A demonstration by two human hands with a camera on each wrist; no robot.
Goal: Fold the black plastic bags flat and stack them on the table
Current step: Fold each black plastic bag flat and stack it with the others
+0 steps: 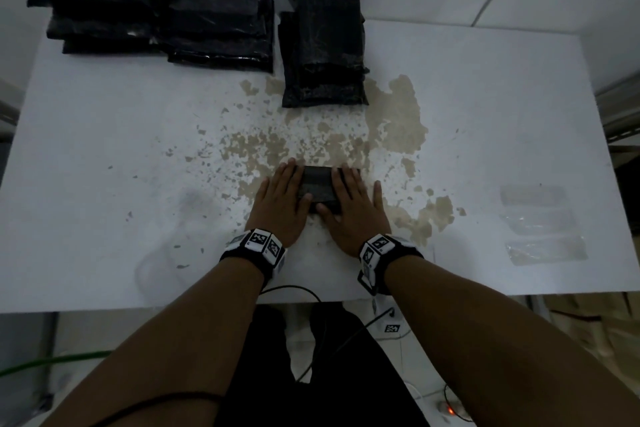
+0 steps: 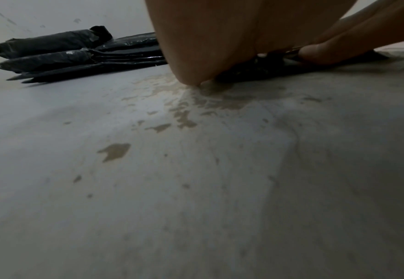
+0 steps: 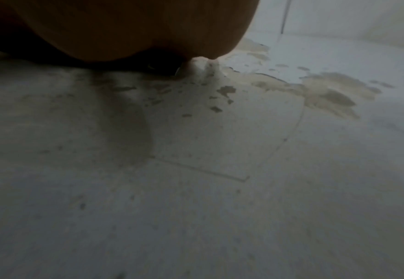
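Folded bag: small black plastic bag [image 1: 318,187] lying flat on the white table [image 1: 104,149], near the middle of its near half, between both hands.
Left hand: left hand [image 1: 282,199] lies palm down, fingers straight and together, pressing on the bag's left part; thumb reaches onto the bag.
Right hand: right hand [image 1: 353,206] lies palm down, fingers straight, pressing on the bag's right part; thumb on the bag's near edge, little finger spread out onto the table.
Left wrist view: palm [image 2: 208,37] close above the table, black bag [image 2: 267,69] under it.
Far left: wide stack of black bags [image 1: 156,10].
Far middle: narrower stack of black bags [image 1: 325,42], just beside the wide one.
Table surface: worn tan patches [image 1: 398,114] around the hands.
Right side: clear plastic pieces [image 1: 543,225], well apart from the hands.
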